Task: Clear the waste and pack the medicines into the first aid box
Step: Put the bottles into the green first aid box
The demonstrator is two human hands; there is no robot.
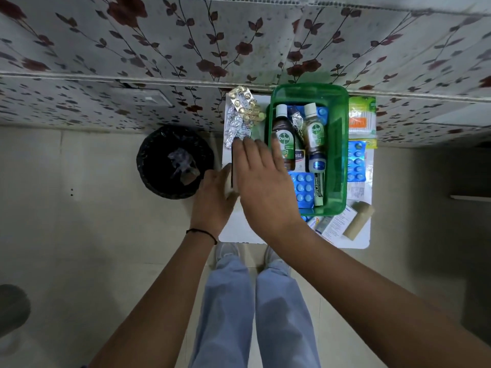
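Right hand (261,179) fingers (249,150) spread flat — tips touching foil strips (235,128), green box (309,147) just beside

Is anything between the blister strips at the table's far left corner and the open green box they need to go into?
Nothing visible blocks that path. The blister strips lie right beside the green box, whose top is open. The right hand hovers flat just in front of the strips, beside the box's left wall.
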